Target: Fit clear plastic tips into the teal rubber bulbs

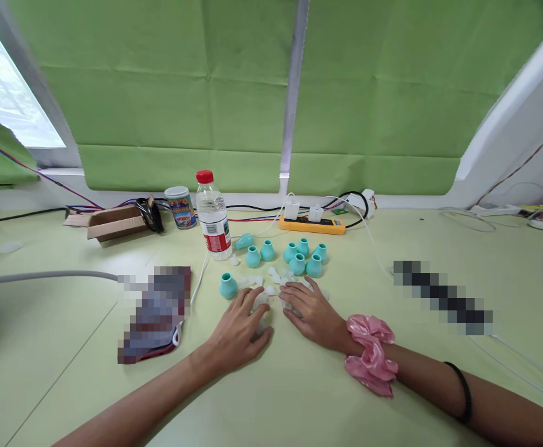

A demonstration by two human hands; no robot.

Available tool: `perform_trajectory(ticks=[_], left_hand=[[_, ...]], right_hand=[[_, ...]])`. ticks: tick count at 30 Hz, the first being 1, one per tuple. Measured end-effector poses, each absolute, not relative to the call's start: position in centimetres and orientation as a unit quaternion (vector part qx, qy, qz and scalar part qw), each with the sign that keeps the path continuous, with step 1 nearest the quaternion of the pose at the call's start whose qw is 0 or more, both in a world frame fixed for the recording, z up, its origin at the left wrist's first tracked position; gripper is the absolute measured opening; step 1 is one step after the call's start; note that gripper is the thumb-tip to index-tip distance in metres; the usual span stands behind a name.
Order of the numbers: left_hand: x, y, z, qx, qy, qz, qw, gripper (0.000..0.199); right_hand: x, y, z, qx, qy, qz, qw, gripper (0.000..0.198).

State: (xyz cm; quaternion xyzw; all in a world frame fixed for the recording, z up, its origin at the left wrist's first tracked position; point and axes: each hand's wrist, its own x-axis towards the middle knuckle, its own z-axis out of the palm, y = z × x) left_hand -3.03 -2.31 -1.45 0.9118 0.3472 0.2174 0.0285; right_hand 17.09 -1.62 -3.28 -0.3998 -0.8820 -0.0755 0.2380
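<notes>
Forearms come in from the bottom corners and meet at the middle of the pale green table (299,397), the right one wearing a pink scrunchie (370,354) at the wrist and a thin black band (462,388) further up. My left hand (238,332) lies palm down, fingers spread loosely over a small heap of translucent white pieces (264,297); my right hand (311,313) rests the same way just beside it, fingertips touching the same heap. Neither hand is closed round anything that I can see; the palms cover part of the heap, so I cannot tell whether a piece is pinched underneath.

I judge this to be the sorting or gathering stage: hands on the white pieces, nothing lifted. Whatever move follows will call for curling the fingers to single out one piece, since they lie bunched and touching.

One teal cap (227,285) stands just beyond my left fingertips. Further back a cluster of teal caps (304,257) stands upright, with one tipped on its side near the water bottle (212,217). Behind those sit a printed can (181,208), an open cardboard box (113,222) and a yellow power strip (312,224) with chargers plugged in, under the green blind (182,93).
</notes>
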Motion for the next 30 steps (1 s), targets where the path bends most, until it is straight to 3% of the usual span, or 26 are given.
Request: perform_trajectory(ticks=[4,9,12,17,20,24,30], left_hand=[[-2.6,-1.7,-2.2,0.902,0.363,0.233,-0.017,0.019],[-1.8,-1.1,-2.4,0.89,0.391,0.215,-0.093,0.017],[-1.6,-0.8,-2.6,0.887,0.392,0.208,-0.123,0.017],[-1.8,-0.8,-2.7,0.889,0.379,0.222,-0.129,0.018],[-1.8,-1.0,-2.4,0.883,0.401,0.217,-0.116,0.02],[-1.9,-1.2,-2.1,0.878,0.414,0.218,-0.097,0.019],[-2.1,-1.2,-2.2,0.869,0.412,0.243,-0.127,0.02]], right_hand=[[17.0,-2.0,-2.7,-0.425,-0.867,-0.06,0.252,0.023],[16.9,-2.3,-2.2,-0.492,-0.84,-0.102,0.207,0.04],[17.0,-2.1,-2.3,-0.491,-0.844,-0.102,0.191,0.032],[17.3,-2.2,-2.3,-0.407,-0.861,-0.081,0.293,0.025],[17.1,-3.3,-2.3,-0.322,-0.871,-0.025,0.37,0.026],[16.2,-5.2,-2.1,-0.264,-0.881,0.056,0.388,0.031],[15.5,-5.2,-2.0,-0.321,-0.813,0.216,0.435,0.032]])
